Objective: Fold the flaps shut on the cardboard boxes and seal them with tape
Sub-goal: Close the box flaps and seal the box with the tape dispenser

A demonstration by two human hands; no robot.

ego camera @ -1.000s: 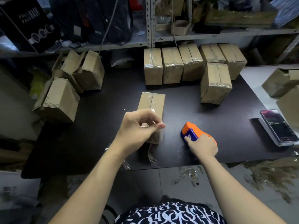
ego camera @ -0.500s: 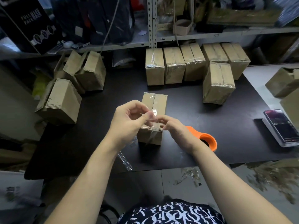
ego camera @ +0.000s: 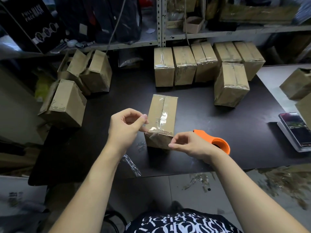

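Left hand (ego camera: pixel 125 130) pinches the near end of a clear tape strip (ego camera: pixel 154 131) between thumb and forefinger, right at the near-left top corner of the cardboard box (ego camera: pixel 165 108). Right hand (ego camera: pixel 191 145) hovers at the near-right lower corner with its fingers curled and thumb and forefinger close together. The film is too faint there to say whether they grip it.

The box stands on the black table (ego camera: pixel 193 118), directly ahead and between the two hands. Its long axis runs away from the person, leaning slightly right. Tape covers the top seam along that axis and spills over the near edge onto the front face, where it looks wrinkled and not pressed flat.

The loose end lies toward the person and below the top edge, so smoothing it probably means a downward stroke on the near face. The left hand is the nearer one. An orange tape dispenser (ego camera: pixel 218 142) lies just behind the right wrist.
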